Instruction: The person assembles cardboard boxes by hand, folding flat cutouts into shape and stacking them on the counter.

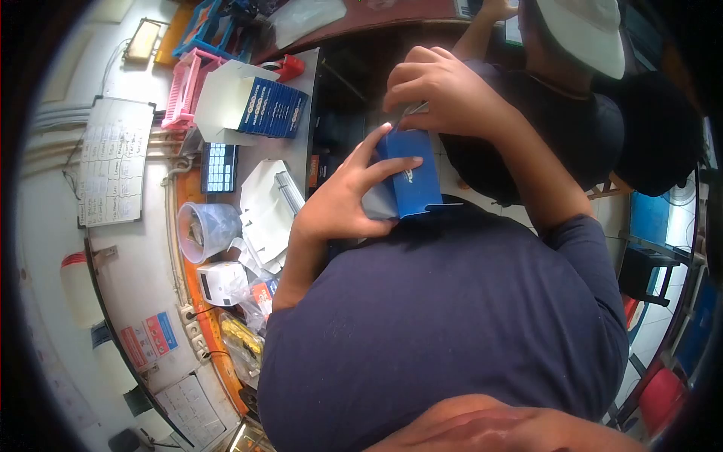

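A small blue cardboard box (416, 173) with white lettering is held in front of my chest, one flap sticking out at its lower end. My left hand (350, 184) is closed around its left side, forefinger near the top edge and thumb near the bottom. At the box's upper end, my right hand (440, 90) has its fingers curled and pinched together. A thin greyish edge shows by those fingertips; whether it is a box flap or a separate piece cannot be made out.
Left on the counter are an open carton (226, 98) of blue boxes, a calculator (219, 167), white flattened cartons (267, 215), a plastic tub (207, 232) and a red tape dispenser (286, 68). A person in a pale cap (584, 30) sits close at the upper right.
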The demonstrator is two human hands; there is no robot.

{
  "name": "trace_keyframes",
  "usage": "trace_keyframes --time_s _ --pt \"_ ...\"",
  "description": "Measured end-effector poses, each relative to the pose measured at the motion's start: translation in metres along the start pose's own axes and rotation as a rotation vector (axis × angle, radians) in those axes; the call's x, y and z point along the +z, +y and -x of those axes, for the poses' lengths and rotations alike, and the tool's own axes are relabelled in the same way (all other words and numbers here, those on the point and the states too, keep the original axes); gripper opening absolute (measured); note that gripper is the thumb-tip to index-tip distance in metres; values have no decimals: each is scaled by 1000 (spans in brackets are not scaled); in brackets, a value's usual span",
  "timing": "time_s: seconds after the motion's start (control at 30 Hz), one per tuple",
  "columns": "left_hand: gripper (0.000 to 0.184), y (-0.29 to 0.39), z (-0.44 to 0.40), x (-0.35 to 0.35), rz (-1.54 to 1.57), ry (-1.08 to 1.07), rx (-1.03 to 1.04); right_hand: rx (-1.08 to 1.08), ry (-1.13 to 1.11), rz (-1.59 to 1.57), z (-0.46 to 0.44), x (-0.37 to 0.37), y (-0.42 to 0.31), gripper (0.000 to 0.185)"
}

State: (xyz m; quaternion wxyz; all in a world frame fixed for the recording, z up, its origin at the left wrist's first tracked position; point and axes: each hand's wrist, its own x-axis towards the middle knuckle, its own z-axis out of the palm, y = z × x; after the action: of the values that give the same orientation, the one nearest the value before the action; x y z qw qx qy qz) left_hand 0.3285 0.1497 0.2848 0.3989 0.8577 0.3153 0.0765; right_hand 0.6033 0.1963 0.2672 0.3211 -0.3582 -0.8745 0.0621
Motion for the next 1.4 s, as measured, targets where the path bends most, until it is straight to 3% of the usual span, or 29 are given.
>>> trace_keyframes --time_s 0.1,0.2,0.3,0.4,0.6,0.7,0.83,0.87,0.97,1.0,1.1,1.13,1.23,1.4 --pt "85 -2 -1 -2 13 17 59 22 -115 -139 -6 -5 6 16" --pt "82 5 -2 -2 5 3 47 115 -258 -250 -14 -5 18 32" --pt "77 6 -6 -2 -52 -39 44 337 -433 -296 -22 -20 9 23" --pt "72 6 -9 -1 -91 -42 57 423 -517 -297 -27 -28 7 26" --pt "72 -6 -13 6 -55 305 59 43 -6 -113 -3 -2 9 34" --pt "75 -19 -15 8 -139 475 144 -18 207 36 14 0 -16 26" --pt "78 -38 -18 19 -234 603 214 178 519 -167 27 10 -17 36" --pt "79 -35 -20 19 -233 630 226 252 552 -355 35 18 -13 46" --pt "84 -34 -26 22 -194 713 235 277 323 -1406 53 30 -14 52" --pt "86 -35 -28 22 -176 740 232 190 292 -1299 53 29 -22 56" --pt "90 -27 -32 23 -382 800 248 368 189 -942 52 32 -42 53" --pt "89 -26 -34 24 -427 795 264 513 191 -1073 50 36 -48 49" --pt "86 -29 -40 26 -507 806 323 600 74 -1419 50 35 -39 45" --pt "82 -38 -45 36 -510 875 419 637 0 -1386 49 30 -37 39"
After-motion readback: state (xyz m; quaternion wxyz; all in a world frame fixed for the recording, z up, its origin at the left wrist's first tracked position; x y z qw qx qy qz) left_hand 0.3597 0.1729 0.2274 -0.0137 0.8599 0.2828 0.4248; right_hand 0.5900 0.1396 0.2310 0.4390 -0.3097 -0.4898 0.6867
